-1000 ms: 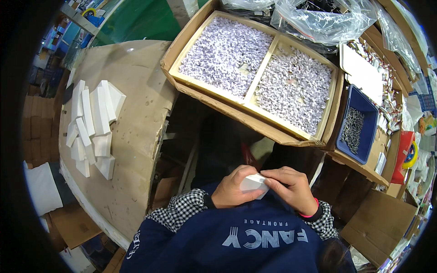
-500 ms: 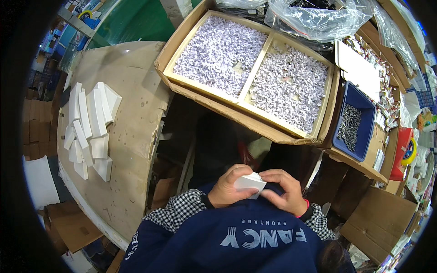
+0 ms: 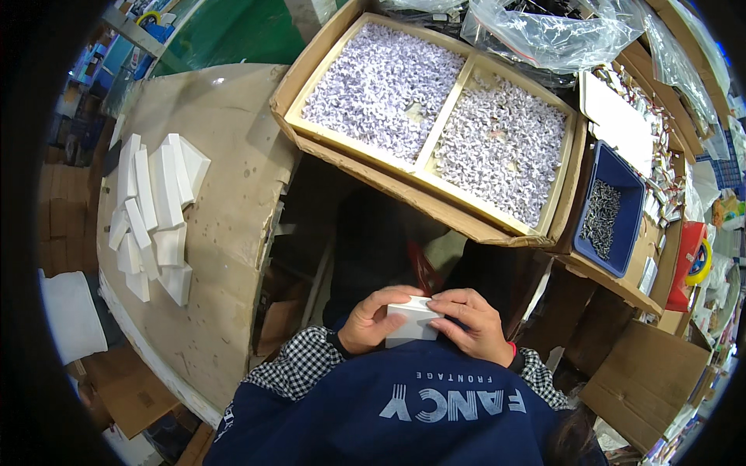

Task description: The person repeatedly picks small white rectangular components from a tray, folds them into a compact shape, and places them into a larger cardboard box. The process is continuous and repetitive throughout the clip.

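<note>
Close to my body, a small white box sits between my two hands with a broad face toward me. My left hand grips its left side, thumb on the face and fingers along the top edge. At the right end, my right hand is closed on the box too, fingertips at its upper edge and thumb near the face. Whether a small piece is also between the right fingertips cannot be made out. Several similar white boxes lie piled on the brown tabletop at the left.
Ahead stands a two-part wooden tray of small whitish pieces, set inside a cardboard box. Right of it, a blue bin holds small dark metal parts. Clear plastic bags lie at the back; an open carton is at lower right.
The box has turned so that its broad face is toward me, and has shifted slightly left. Both hands have moved with it, the right fingers now over its top edge.
</note>
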Demonstrator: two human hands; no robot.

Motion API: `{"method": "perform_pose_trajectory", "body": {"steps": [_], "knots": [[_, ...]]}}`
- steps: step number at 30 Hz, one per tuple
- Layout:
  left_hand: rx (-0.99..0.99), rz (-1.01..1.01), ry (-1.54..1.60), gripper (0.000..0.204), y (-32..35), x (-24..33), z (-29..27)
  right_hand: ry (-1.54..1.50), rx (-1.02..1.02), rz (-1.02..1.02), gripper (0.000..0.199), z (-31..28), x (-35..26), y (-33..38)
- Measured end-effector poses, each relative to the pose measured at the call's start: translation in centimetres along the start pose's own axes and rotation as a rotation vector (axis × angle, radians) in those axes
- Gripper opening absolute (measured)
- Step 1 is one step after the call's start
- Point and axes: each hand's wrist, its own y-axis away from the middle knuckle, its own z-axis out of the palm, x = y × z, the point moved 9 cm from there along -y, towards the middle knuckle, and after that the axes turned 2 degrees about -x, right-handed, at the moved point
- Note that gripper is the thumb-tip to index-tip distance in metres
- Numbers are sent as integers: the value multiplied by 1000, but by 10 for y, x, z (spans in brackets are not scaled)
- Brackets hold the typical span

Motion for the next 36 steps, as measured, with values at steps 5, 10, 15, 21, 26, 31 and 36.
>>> {"method": "perform_pose_trajectory", "body": {"steps": [5,10,15,21,26,31,36], "knots": [[29,-34,-101,24,8,0,-11,2,-31,35,27,7,6,-3],[74,-86,48,20,5,0,-5,-193,-27,118,19,6,12,-7],[124,-36,56,18,-13,-1,5,-447,100,324,17,-3,31,1],[83,-23,-16,18,-20,-13,15,-351,132,201,18,-19,39,20],[25,-48,-434,28,-25,-27,20,-96,209,182,17,-44,31,29],[-40,-111,-235,27,-31,-46,30,368,468,-128,10,-124,-36,62],[202,-219,-398,35,-30,-37,20,634,1313,31,12,-302,-51,167]]}}
